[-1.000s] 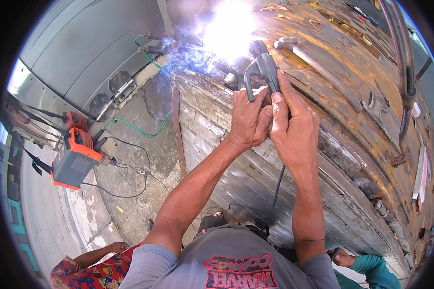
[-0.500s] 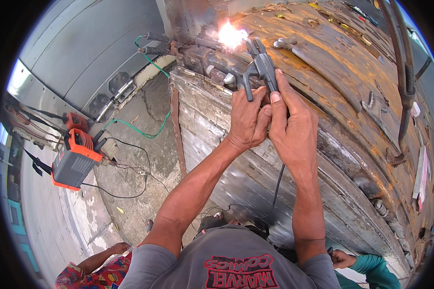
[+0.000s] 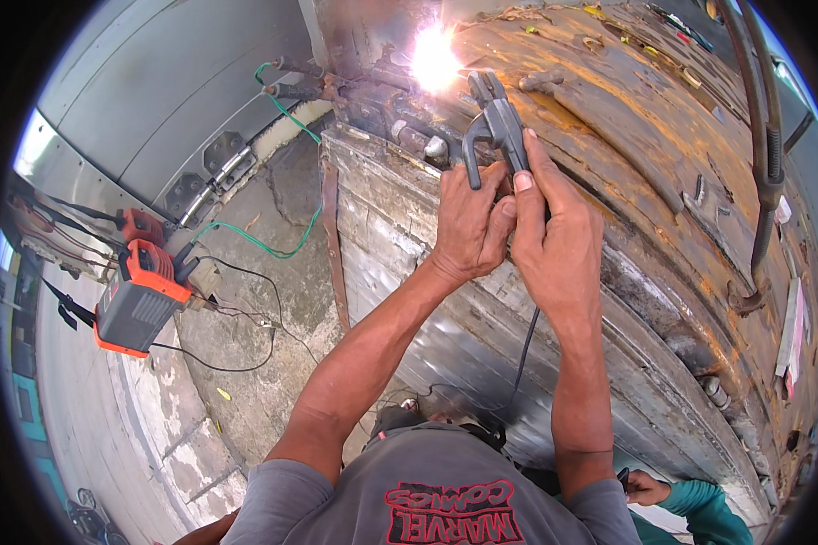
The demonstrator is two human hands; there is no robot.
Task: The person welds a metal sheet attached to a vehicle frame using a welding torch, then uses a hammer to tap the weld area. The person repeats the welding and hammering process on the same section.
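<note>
Two hands (image 3: 471, 222) (image 3: 562, 232), one dark electrode holder (image 3: 503, 127)

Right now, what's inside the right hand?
Electrode holder, upper part visible; a cable shows below the right hand. The holder's lower end is covered, so any cable join can't be seen.

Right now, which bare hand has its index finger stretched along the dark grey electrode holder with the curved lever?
The bare right hand: its index finger lies extended along the holder, while the bare left hand has its fingers curled.
</note>
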